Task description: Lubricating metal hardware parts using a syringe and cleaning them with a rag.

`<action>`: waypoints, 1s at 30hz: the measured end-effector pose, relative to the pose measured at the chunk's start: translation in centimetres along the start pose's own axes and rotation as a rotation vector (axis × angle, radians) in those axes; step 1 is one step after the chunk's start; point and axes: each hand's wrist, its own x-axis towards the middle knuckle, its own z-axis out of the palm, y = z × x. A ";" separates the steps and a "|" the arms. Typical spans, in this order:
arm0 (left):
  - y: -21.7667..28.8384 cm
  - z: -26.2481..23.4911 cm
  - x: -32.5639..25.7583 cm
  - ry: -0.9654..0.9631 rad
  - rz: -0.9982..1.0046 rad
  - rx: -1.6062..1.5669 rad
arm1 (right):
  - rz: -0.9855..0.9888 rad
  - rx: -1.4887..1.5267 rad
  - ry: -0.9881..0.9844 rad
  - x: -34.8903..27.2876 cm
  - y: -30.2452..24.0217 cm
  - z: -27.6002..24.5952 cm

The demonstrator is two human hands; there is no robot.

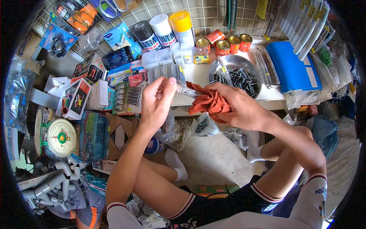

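Observation:
My left hand (158, 99) is raised over the near edge of the white shelf, fingers closed on a slim clear plastic piece (187, 91) whose exact kind I cannot make out. Its other end runs to a crumpled red-orange cloth (209, 101). My right hand (236, 107) grips this cloth from the right, bunching it against the clear piece. Just beyond the hands stand clear plastic boxes (166, 72). A steel bowl (253, 89) of dark screws or bolts, with a pale stick-like tool (225, 70) leaning in it, sits beyond my right hand.
Spray cans (181, 28) and small red tins (223, 47) line the back by a wire grid. A blue folder (291, 65) lies right. A dial scale (61, 137) and grey pipe fittings (57, 187) are left. A bag of screws (204, 125) sits below my hands.

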 end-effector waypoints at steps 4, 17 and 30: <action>-0.1 0.5 -0.1 -0.069 0.065 -0.088 | 0.074 0.011 0.042 -0.3 0.1 0.1; 0.5 -0.1 -0.5 -0.187 0.154 -0.058 | 0.469 0.669 0.026 -0.5 -0.9 0.9; -0.6 0.3 0.5 -0.063 0.048 -0.277 | 0.293 0.791 -0.160 -0.3 -1.6 0.9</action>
